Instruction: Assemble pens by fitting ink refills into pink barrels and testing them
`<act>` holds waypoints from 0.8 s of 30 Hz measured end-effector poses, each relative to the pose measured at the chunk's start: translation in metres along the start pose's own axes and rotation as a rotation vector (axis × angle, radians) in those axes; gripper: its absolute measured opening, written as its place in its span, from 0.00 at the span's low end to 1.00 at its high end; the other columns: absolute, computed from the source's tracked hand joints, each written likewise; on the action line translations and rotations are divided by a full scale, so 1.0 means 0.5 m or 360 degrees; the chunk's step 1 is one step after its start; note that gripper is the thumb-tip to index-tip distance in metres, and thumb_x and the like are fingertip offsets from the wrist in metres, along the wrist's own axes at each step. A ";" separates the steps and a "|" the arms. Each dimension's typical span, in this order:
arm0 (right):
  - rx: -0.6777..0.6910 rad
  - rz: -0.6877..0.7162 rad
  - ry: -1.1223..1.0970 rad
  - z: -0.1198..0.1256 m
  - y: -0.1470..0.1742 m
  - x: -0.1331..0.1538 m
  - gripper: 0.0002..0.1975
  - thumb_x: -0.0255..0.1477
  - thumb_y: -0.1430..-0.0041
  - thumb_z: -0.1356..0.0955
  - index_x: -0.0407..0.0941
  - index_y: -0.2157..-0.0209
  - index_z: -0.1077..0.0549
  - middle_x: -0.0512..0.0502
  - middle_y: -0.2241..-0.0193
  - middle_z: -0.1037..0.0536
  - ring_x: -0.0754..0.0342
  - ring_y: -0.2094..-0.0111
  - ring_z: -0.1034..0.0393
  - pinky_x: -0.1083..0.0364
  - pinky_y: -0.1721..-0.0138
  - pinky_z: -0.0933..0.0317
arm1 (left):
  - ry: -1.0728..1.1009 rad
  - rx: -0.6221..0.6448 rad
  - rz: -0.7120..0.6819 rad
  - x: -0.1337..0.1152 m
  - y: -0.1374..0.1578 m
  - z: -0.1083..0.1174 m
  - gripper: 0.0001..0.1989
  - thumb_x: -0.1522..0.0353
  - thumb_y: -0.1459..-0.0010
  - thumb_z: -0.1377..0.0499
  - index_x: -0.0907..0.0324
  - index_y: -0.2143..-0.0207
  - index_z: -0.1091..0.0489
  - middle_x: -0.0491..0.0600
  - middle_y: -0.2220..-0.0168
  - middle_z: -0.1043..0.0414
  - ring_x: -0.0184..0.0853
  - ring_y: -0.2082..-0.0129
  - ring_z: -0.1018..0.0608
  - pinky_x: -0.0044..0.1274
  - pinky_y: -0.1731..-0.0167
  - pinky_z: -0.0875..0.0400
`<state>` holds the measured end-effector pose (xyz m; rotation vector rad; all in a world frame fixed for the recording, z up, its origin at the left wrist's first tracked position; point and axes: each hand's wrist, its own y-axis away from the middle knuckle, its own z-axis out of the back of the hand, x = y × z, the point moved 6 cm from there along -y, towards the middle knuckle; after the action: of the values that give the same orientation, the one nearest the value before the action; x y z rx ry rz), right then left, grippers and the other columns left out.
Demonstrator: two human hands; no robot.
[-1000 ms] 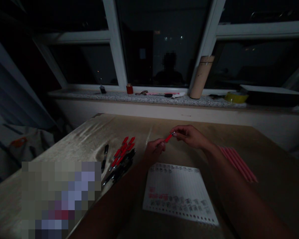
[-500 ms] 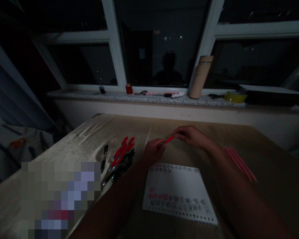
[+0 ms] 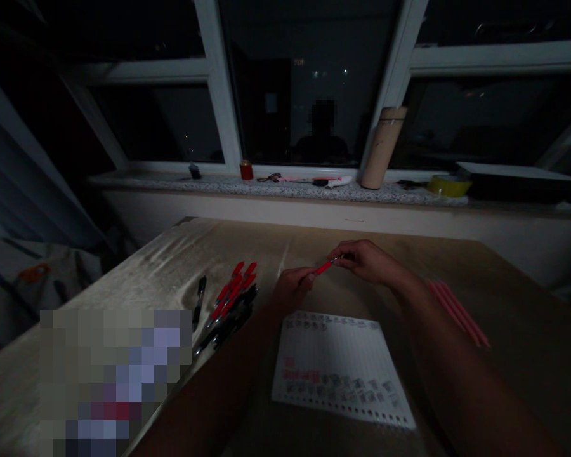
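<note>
Between my two hands a red pen (image 3: 323,268) is held at a slant above the table, beyond the notepad. My left hand (image 3: 294,285) is closed around its lower end. The fingertips of my right hand (image 3: 361,260) pinch the silvery upper end. Below my hands lies a lined spiral-type notepad (image 3: 333,368) with rows of grey and red scribbles. To the left of my left hand is a pile of red pens (image 3: 233,292), and black pens (image 3: 231,324) lie against it. One black pen (image 3: 200,301) rests apart from them.
Several pink sticks (image 3: 457,311) lie right of my right forearm. On the windowsill (image 3: 171,184) stand a tan flask (image 3: 384,146), a red jar (image 3: 246,170), a small dark bottle (image 3: 195,171) and a yellow tape roll (image 3: 450,185). A blurred-out patch covers the table's left front.
Both hands stay in nearly the same place. My left hand has shifted slightly on the red pen, and a little more of the pen's silvery end shows at my right fingertips.
</note>
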<state>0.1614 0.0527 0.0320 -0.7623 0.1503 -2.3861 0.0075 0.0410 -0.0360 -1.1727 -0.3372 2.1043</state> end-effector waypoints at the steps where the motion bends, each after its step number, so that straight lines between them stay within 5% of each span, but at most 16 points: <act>1: -0.0005 -0.0017 -0.0015 0.000 0.000 -0.002 0.09 0.28 0.45 0.35 0.44 0.64 0.23 0.45 0.69 0.22 0.54 0.71 0.31 0.55 0.67 0.40 | -0.0010 -0.0006 0.0004 0.000 0.000 0.001 0.21 0.59 0.38 0.56 0.64 0.65 0.28 0.46 0.77 0.33 0.28 0.77 0.32 0.20 0.73 0.38; 8: 0.0082 -0.0124 -0.0074 -0.007 0.005 -0.012 0.09 0.31 0.45 0.35 0.43 0.67 0.24 0.47 0.73 0.22 0.54 0.73 0.31 0.57 0.70 0.41 | -0.0135 -0.0098 -0.0107 -0.009 -0.001 0.005 0.17 0.62 0.40 0.51 0.63 0.61 0.28 0.51 0.69 0.26 0.31 0.70 0.26 0.22 0.67 0.34; 24: 0.0106 -0.0152 0.0070 -0.010 0.005 -0.015 0.16 0.37 0.42 0.40 0.43 0.75 0.28 0.49 0.81 0.30 0.57 0.79 0.40 0.58 0.76 0.48 | -0.0215 -0.0267 -0.0177 -0.017 -0.002 0.013 0.11 0.66 0.43 0.45 0.61 0.62 0.27 0.51 0.69 0.27 0.31 0.69 0.27 0.22 0.67 0.34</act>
<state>0.1650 0.0549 0.0235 -0.7002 0.0530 -2.4860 0.0057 0.0368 -0.0264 -1.0809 -0.6382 2.0938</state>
